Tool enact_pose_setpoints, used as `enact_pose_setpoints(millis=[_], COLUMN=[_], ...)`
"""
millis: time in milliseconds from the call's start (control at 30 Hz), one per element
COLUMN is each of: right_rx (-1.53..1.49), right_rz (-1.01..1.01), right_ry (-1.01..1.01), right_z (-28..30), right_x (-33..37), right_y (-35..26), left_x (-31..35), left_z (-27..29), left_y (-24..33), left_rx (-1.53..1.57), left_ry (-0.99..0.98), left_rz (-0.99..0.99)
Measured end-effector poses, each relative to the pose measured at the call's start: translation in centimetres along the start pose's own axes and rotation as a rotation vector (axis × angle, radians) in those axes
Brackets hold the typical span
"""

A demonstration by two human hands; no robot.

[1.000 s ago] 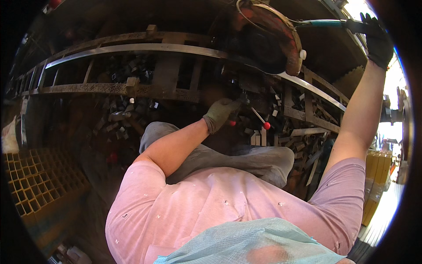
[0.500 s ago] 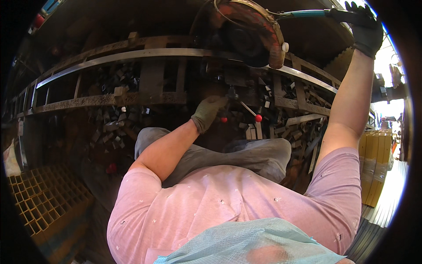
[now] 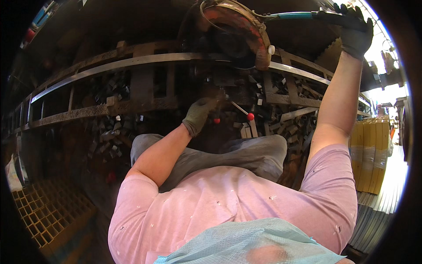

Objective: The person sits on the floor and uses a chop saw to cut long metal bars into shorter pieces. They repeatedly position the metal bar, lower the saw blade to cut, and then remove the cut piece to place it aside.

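Note:
My right hand (image 3: 355,35), in a dark glove, lies against the dark end of the teal saw handle (image 3: 292,15), its fingers stretched out and spread. The handle joins a cut-off saw with a worn red-orange round guard (image 3: 259,37); its disc is dark and hard to make out. Under the saw runs a long bright metal bar (image 3: 116,65). My left hand (image 3: 198,115), in a greyish-green glove, is closed beside a clamp lever (image 3: 238,107) with a red knob. A second red knob (image 3: 216,120) sits just by the fingers. Shadow hides what the fingertips hold.
A dark metal frame (image 3: 88,110) carries the bar. Heaps of short cut metal pieces (image 3: 107,136) lie beneath it. A yellowish grid of tube ends (image 3: 48,215) is at lower left. Wrapped yellow stacks (image 3: 369,154) and long metal lengths (image 3: 373,229) are at right.
The whole view has shifted a little, so most things appear farther left. Both hands stay at about the same places on the saw handle and by the clamp.

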State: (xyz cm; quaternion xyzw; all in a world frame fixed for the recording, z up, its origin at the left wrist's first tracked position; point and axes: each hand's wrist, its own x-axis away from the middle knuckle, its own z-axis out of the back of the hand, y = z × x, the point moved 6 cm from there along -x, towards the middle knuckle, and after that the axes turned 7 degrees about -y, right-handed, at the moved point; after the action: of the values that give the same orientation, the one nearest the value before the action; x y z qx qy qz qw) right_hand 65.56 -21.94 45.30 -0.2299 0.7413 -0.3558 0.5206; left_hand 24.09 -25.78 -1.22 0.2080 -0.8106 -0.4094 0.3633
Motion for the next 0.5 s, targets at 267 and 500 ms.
enact_pose_setpoints(millis=[267, 500], right_rx=[-0.399, -0.331], right_rz=[0.101, 0.059], right_ry=[-0.245, -0.193], right_z=[3.5, 3.5], right_x=[1.1, 1.5], right_y=[0.7, 1.0], left_x=[0.5, 0.0], left_z=[-0.5, -0.6], left_y=[0.4, 0.1], left_rx=[0.063, 0.057], left_ry=[-0.064, -0.006], left_rz=[0.009, 0.010])
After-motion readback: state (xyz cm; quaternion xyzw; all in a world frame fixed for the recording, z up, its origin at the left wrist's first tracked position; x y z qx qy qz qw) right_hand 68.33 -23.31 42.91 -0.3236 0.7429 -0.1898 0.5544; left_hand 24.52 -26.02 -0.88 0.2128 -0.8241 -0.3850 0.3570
